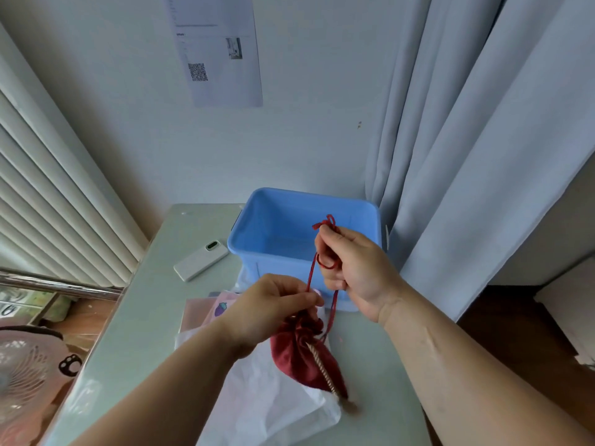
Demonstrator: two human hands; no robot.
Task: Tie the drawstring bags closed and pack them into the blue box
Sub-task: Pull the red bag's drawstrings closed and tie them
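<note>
- left hand (270, 309) pinches the red cord (310, 272) at the red bag (304, 355) neck
- right hand (352, 268) grips the cord's knotted end, raised
- blue box (277, 233) just beyond both hands

A slim white plastic remote (201, 259) lies on the pale bench (154, 317) left of the fingers (299, 297); a printed paper sheet (222, 59) hangs beyond them, pale fabric curtains (467, 156) to their right.

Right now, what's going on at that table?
A person is tying a red bag shut. The left hand pinches the bag's gathered neck, while the right hand holds the red cord up, looped round a finger. The bag is over white cloth on the table. The blue box behind shows no bag inside yet.
</note>
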